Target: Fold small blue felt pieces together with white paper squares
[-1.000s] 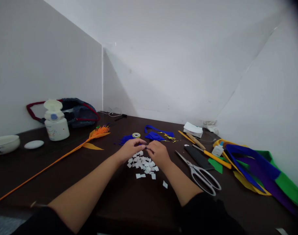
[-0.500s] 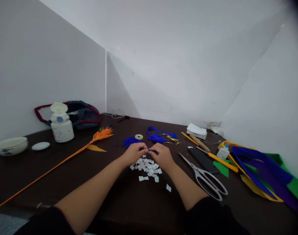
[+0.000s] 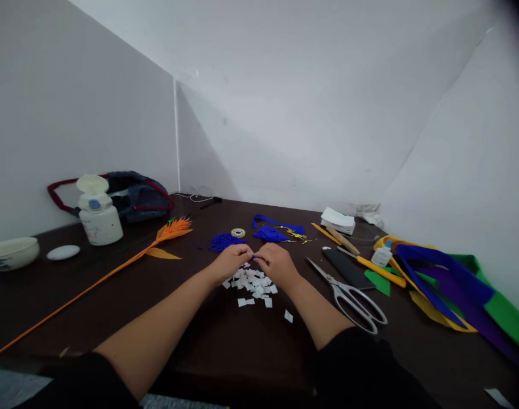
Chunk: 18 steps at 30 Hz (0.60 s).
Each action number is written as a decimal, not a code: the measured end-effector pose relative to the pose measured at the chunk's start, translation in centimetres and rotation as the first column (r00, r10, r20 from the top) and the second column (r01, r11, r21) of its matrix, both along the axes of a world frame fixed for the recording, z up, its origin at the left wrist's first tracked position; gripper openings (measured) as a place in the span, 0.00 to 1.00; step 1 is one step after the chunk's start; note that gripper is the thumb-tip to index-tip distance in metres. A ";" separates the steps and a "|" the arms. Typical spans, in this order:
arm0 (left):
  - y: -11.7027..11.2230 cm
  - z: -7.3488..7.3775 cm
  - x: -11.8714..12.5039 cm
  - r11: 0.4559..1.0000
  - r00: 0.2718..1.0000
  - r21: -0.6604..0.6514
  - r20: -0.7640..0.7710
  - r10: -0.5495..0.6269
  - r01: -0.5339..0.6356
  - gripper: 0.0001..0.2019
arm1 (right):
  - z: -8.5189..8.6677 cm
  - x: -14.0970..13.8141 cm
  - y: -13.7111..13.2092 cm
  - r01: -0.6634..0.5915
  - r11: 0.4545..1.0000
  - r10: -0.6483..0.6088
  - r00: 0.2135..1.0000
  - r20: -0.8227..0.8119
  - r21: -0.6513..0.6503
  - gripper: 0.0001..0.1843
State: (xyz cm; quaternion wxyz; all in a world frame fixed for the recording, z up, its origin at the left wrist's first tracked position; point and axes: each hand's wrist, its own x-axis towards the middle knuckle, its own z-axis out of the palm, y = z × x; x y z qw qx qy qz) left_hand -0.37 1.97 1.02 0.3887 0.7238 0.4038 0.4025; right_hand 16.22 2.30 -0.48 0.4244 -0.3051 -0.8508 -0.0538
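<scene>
Over the middle of the dark table, my left hand (image 3: 229,263) and my right hand (image 3: 280,264) meet fingertip to fingertip. Pinched between them is a small blue strip (image 3: 254,258), mostly hidden by the fingers. Just below the hands lies a loose heap of small white squares (image 3: 253,283). Beyond my left hand is a pile of thin blue strips (image 3: 226,242), with a yellow-rimmed roll (image 3: 238,233) beside it. Flat blue pieces (image 3: 270,233) and thin yellow bits (image 3: 294,232) lie behind my right hand.
Scissors (image 3: 352,303), a dark flat slab (image 3: 348,270), a yellow-handled tool (image 3: 381,271), a small glue bottle (image 3: 382,255) and coloured sheets (image 3: 451,284) lie to the right. On the left are an orange flower on a stem (image 3: 172,229), a white bottle (image 3: 101,224) and a bowl (image 3: 13,254).
The whole view has shifted slightly, so things appear a little further left and up. Both hands stay together, still pinching the blue strip.
</scene>
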 end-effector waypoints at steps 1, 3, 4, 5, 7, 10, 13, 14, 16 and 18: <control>0.0 0.0 0.0 1.000 1.000 0.001 -0.007 0.004 -0.004 0.12 | -0.1 0.0 0.0 0.003 1.000 -0.003 1.000 0.018 0.016 0.08; 0.0 -0.1 -0.1 1.000 1.000 0.014 -0.026 0.001 -0.001 0.12 | -0.1 0.0 0.0 0.008 0.999 -0.010 0.999 0.045 0.035 0.08; 0.0 -0.1 -0.1 1.000 0.999 0.019 -0.036 -0.003 0.003 0.11 | -0.1 0.0 -0.1 0.012 0.999 -0.014 0.998 0.058 0.038 0.08; 0.0 -0.1 -0.2 1.000 0.999 0.022 -0.043 -0.004 0.005 0.11 | -0.1 0.0 -0.1 0.015 0.999 -0.018 0.997 0.073 0.039 0.08; 0.0 -0.3 -0.3 1.000 0.999 0.021 -0.047 0.001 0.000 0.10 | 0.0 0.0 -0.3 0.022 0.999 -0.025 0.995 0.098 0.038 0.08; 0.1 -0.5 -0.5 1.000 0.998 0.012 -0.055 0.008 -0.008 0.10 | 0.0 -0.1 -0.4 0.032 0.999 -0.036 0.992 0.118 0.035 0.08; 0.3 -0.6 -0.7 1.000 0.997 0.007 -0.075 0.005 -0.004 0.09 | -0.1 -0.3 -0.5 0.038 0.999 -0.042 0.991 0.127 0.030 0.07; 0.4 -0.6 -0.7 1.000 0.996 0.005 -0.084 0.004 -0.003 0.09 | -0.1 -0.3 -0.6 0.037 0.999 -0.040 0.991 0.125 0.027 0.07; 0.5 -0.6 -0.9 1.000 0.994 0.007 -0.109 -0.001 0.002 0.08 | -0.1 -0.4 -0.7 0.028 1.000 -0.029 0.994 0.109 0.010 0.07; 0.5 -0.6 -1.0 0.999 0.988 0.039 -0.153 0.002 0.004 0.08 | -0.1 -0.5 -0.8 0.014 1.000 -0.013 0.997 0.072 -0.027 0.06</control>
